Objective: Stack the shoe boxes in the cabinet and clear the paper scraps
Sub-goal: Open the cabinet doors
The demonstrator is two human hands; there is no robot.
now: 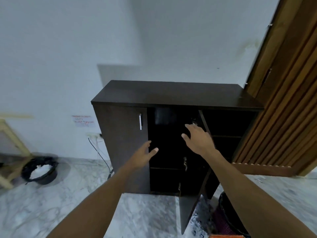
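Note:
A dark brown cabinet point(171, 93) stands against the white wall. Its left door point(125, 148) is closed; its middle door point(190, 212) swings open toward me. The inside is dark, with shelves and one dark box-like shape point(162, 115) at the top of the middle bay. My left hand point(144, 156) reaches forward, fingers straight, by the edge of the closed left door. My right hand point(197, 138) is stretched out with spread fingers in front of the open middle bay, near the top of the open door. Neither hand holds anything. No paper scraps are visible on the floor.
A black bin point(40, 170) with white contents sits on the marble floor at left, beside a pale wooden frame point(10, 145). A cable point(101, 155) hangs from a wall socket. A wooden slatted door point(283, 100) stands at right. A dark basket point(229, 219) is at bottom right.

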